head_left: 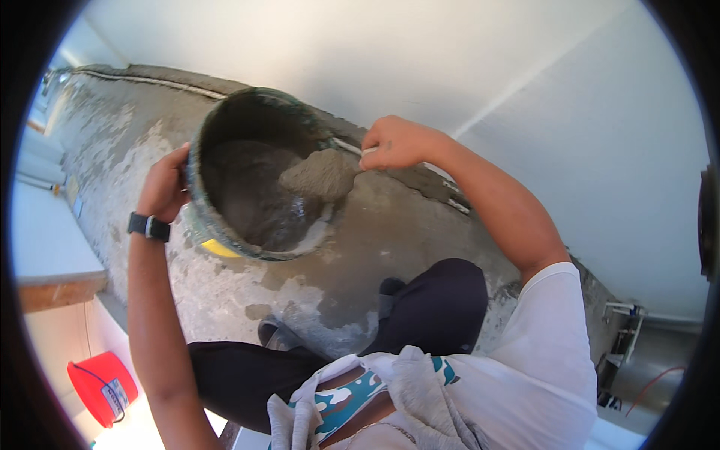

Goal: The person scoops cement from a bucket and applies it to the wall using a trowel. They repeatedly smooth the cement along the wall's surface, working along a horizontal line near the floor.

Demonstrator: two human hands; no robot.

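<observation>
A pale wall [480,67] rises on the far side, and a patchy concrete floor [217,300] lies below it. Near the foot of that wall, left of the middle, is a round dark bucket [251,116], its mouth turned toward the person. Wet grey mortar [251,199] fills its lower part; such a load should make the bucket heavy and sluggish to tip, so the rim is the sensible hold, with smeared patches likely slick. The left hand [163,184] is curled at the rim's left side; how tightly the fingers wrap it cannot be told. The right hand [401,142] is closed in a fist, right of the bucket, around the handle of what looks like a trowel [369,151]. The handle is mostly hidden by the fingers and the blade by its load. That load, a rough mortar mound [321,174], sits over the right part of the bucket's mouth. It looks thick and stiff enough to keep its heap, yet soft and crumbly at its edges; weight out at the blade should pull the tip down, so a firm, level hold close to the blade would suit.
</observation>
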